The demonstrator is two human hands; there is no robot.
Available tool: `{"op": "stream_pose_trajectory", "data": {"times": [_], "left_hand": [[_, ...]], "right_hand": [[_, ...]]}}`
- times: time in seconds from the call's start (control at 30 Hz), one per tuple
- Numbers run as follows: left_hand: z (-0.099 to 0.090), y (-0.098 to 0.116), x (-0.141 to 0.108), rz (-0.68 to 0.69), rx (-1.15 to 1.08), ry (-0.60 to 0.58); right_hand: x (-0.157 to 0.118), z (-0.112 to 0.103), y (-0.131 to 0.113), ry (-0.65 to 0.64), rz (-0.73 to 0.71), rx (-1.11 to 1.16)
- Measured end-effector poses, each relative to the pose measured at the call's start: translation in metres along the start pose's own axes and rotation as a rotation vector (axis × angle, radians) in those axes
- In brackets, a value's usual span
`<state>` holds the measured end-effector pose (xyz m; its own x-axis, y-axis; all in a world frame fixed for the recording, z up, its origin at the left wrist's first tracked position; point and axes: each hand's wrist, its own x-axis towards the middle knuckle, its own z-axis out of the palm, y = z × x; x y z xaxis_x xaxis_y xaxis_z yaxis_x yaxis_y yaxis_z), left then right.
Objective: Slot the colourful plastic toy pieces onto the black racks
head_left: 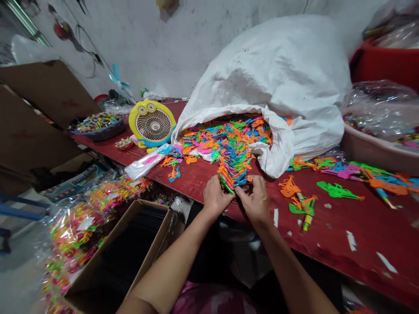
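The left hand (pixel 216 197) and right hand (pixel 255 198) pinch the near end of a row of plastic pieces (pixel 234 159) at the table's (pixel 347 216) near edge, before the sack's (pixel 281 65) mouth. The pieces look light, thin, bendy, probably slippery and prone to tangling; gripping both sides seems surest. More room lies rightward along the near edge.

- grubby pale wall (pixel 131 39) at 12 o'clock, kinda smudged
- bright strip (pixel 26 19) up at 10
- beat-up red tabletop (pixel 340 222), scuffs around 4
- blue furniture frame (pixel 21 211) near 9
- greyish floor (pixel 18 279) at 8
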<state>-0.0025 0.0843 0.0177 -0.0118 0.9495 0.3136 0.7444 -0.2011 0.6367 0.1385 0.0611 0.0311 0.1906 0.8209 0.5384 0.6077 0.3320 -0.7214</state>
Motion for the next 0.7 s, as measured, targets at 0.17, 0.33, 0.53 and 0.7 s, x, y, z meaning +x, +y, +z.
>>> {"op": "stream_pose_trajectory", "data": {"times": [0.17, 0.33, 0.53, 0.7], "left_hand": [[0.006, -0.003, 0.002, -0.017, -0.051, 0.079], [0.005, -0.012, 0.009, 0.1, -0.132, 0.026], [-0.001, -0.034, 0.024, 0.171, -0.16, -0.018], [-0.003, -0.047, 0.032, 0.159, -0.213, -0.051]], "right_hand": [[0.005, -0.016, 0.0, -0.153, -0.045, 0.01], [0.008, -0.012, -0.009, -0.216, 0.02, 0.066], [0.011, -0.036, 0.0, -0.311, 0.016, 0.098], [0.03, -0.107, 0.056, -0.143, 0.103, -0.393]]}}
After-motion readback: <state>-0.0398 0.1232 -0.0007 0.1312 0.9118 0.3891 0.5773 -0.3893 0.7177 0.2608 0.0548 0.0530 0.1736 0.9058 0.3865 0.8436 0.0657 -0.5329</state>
